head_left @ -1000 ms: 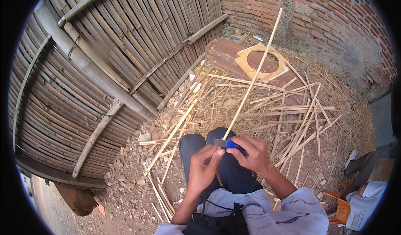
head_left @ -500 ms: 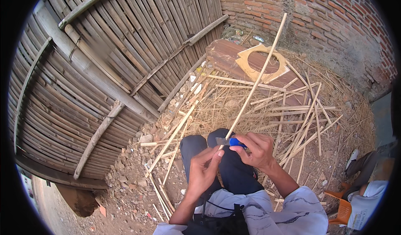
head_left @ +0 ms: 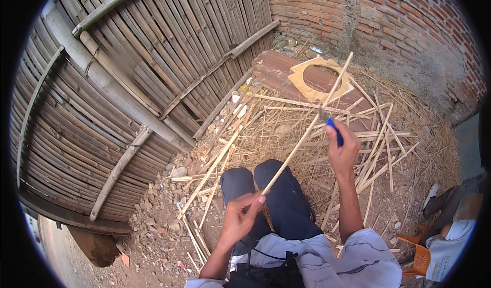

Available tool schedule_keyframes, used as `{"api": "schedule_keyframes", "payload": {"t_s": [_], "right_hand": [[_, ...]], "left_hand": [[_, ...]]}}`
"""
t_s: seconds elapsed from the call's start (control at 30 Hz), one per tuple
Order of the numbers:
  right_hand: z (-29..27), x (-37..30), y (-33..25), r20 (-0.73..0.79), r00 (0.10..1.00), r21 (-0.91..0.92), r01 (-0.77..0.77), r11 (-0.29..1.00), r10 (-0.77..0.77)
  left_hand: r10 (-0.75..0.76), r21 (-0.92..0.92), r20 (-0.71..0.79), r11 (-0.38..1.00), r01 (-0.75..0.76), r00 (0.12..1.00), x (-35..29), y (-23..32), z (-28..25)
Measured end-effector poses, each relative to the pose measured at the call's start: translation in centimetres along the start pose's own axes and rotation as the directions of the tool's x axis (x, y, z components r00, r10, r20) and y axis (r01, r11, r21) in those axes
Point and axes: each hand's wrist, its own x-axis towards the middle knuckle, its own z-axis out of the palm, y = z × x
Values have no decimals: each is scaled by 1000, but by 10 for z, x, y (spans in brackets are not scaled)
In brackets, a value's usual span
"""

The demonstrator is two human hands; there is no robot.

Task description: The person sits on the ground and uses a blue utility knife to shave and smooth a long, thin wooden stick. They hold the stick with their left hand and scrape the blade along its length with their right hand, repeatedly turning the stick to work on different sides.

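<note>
My left hand (head_left: 239,217) is closed on the near end of a long, thin bamboo strip (head_left: 294,153), just above my knees. The strip slants up and away to the right, its far end over the yellow board with a round hole (head_left: 313,91). In my right hand (head_left: 343,151), fingers wrapped round its blue handle, is a utility knife (head_left: 332,126). The blade meets or nearly meets the strip's far half; motion blurs it, so contact cannot be told.
Many loose bamboo strips (head_left: 379,150) and shavings (head_left: 279,134) cover the ground ahead. A brown plank (head_left: 276,70) lies under the yellow board. A bamboo fence (head_left: 199,47) stands left, a brick wall (head_left: 319,12) behind. At right, a person (head_left: 452,242) sits by an orange chair (head_left: 421,260).
My right hand and the knife have moved away from me along the strip toward its far end. My left hand has drawn slightly nearer, and the strip's far end has dropped lower.
</note>
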Motion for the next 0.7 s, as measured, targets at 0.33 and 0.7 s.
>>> {"api": "schedule_keyframes", "payload": {"t_s": [0.33,0.7], "right_hand": [[-23,1,40,156,941,71,-314,947,300],[-10,-73,-49,482,875,315,-207,926,32]], "left_hand": [[-380,-283,52,881,378,924,-2,-23,-33],[-261,-364,180,878,311,948,17,-4,-5]]}}
